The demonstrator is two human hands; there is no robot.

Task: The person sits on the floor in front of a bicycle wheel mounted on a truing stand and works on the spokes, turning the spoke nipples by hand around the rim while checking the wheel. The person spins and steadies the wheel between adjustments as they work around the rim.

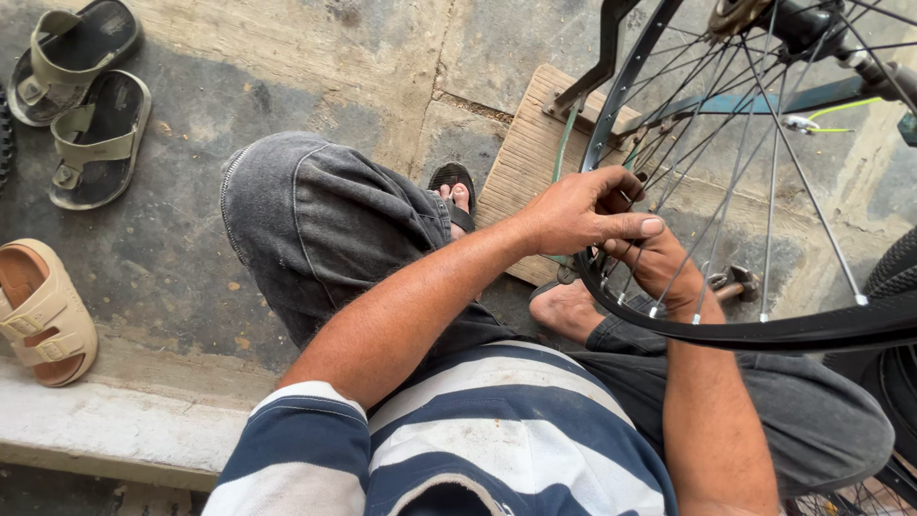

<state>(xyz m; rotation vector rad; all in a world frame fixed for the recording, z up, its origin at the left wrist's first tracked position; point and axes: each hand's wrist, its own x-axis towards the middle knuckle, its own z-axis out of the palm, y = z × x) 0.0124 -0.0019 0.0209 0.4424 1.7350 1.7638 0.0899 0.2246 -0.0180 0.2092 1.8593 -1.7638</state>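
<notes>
Head view, looking down on a seated person in a blue and white striped shirt (pixel 497 420) and grey shorts (pixel 325 229).

Left hand (pixel 583 210) laid on the rim of a bicycle wheel (pixel 611 287), at the near left part of the rim. Fingers bent and close together, thumb stretched out flat on top, pinching something small at the rim; cannot tell exactly what is between fingertips. Right hand (pixel 659 268) reaching through behind the same part of the rim, partly hidden by spokes (pixel 764 201) and by the left hand. Fingers of this hand curled toward the rim, but not possible to see if closed on something or only touching.

Wheel standing almost upright in front of the knees, at the right side of the picture, with hub (pixel 735 14) at the top edge. Black rim running from upper middle down to the lower right. Dark tyre (pixel 893 268) visible at the far right edge.

Wooden board (pixel 535 153) lying on the concrete floor (pixel 382 67) under the wheel, just beside the left foot in a black sandal (pixel 457 191). Right foot (pixel 568 306) bare, near the rim. Small hammer (pixel 735 284) on the floor behind the spokes.

Well apart, at the left: pair of olive-grey sandals (pixel 81 105) at the top left corner, one beige sandal (pixel 38 311) lower, near a pale concrete step (pixel 115 420).
</notes>
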